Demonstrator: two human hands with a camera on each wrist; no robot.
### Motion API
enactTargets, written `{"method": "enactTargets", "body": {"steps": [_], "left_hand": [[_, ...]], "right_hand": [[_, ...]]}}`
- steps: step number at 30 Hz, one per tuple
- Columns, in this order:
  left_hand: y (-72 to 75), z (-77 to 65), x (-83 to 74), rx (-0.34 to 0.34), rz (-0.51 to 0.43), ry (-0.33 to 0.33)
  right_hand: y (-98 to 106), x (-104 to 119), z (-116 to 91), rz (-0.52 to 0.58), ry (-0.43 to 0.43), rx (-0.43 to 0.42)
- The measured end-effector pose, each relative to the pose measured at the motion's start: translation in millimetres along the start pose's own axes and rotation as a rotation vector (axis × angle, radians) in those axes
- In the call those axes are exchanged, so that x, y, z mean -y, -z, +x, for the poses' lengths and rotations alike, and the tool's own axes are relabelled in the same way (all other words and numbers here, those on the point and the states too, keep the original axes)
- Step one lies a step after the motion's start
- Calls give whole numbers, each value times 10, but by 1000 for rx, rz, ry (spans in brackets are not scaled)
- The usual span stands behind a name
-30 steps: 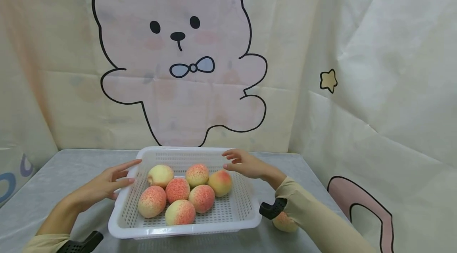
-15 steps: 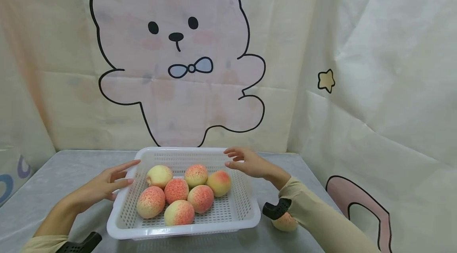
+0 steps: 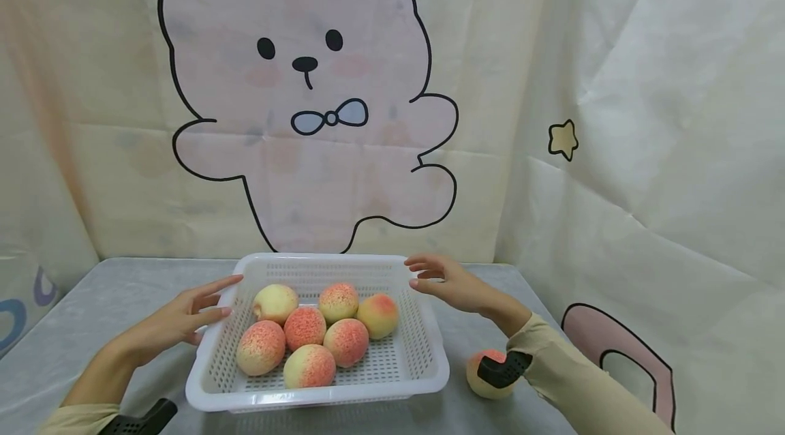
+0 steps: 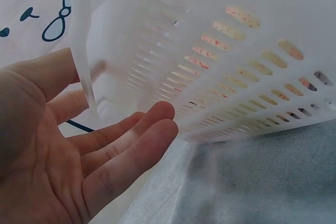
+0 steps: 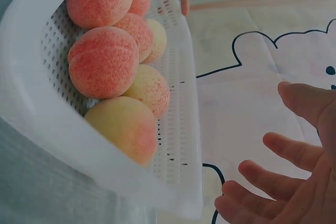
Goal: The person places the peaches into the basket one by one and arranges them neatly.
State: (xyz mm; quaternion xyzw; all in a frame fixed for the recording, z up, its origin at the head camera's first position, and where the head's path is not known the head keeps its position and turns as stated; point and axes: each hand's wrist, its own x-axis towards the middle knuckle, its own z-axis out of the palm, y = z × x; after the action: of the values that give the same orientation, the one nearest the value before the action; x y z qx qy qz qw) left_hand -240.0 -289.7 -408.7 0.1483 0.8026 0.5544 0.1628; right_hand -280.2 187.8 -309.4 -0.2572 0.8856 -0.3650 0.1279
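A white perforated plastic basket [image 3: 423, 380] sits on the grey cloth with several red-and-yellow peaches [image 3: 347, 342] inside. My left hand [image 3: 178, 319] is at the basket's left rim, fingers extended against it. From the left wrist view, part of that hand [image 4: 68, 145] passes behind the rim while other fingers [image 4: 131, 153] stay outside, beneath it. Nothing is held by my right hand [image 3: 450, 281], which hovers by the basket's far right corner, fingers spread and loosely bent. Beneath the right wrist one more peach [image 3: 487, 380] lies on the table, partly covered by the black wrist mount.
A grey cloth [image 3: 147, 275] covers the table. Cream curtains [image 3: 650, 148] with cartoon drawings hang behind and to the right. Black camera mounts sit at both wrists, the left one [image 3: 144, 419] near the basket's front left corner.
My right hand has moved right, from over the basket's far right part to its corner, uncovering more of the peach on the table. The left hand and basket stay put.
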Motion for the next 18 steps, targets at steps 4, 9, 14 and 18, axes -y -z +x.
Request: {"method": "enactTargets", "body": {"steps": [4,9,14,18], "left_hand": [[-2,9,8,2,-6,-1],[-8,8,1,-5,2,5],[-5,5,8,-12,10,13],[-9,8,8,-9,13,14]], "right_hand": [[53,-71,-84,20,15,-4],[96,-166,-192,34,28,-6],[123,-261,-284,20,29,0],[140,-330,-346,21,34,7]]}}
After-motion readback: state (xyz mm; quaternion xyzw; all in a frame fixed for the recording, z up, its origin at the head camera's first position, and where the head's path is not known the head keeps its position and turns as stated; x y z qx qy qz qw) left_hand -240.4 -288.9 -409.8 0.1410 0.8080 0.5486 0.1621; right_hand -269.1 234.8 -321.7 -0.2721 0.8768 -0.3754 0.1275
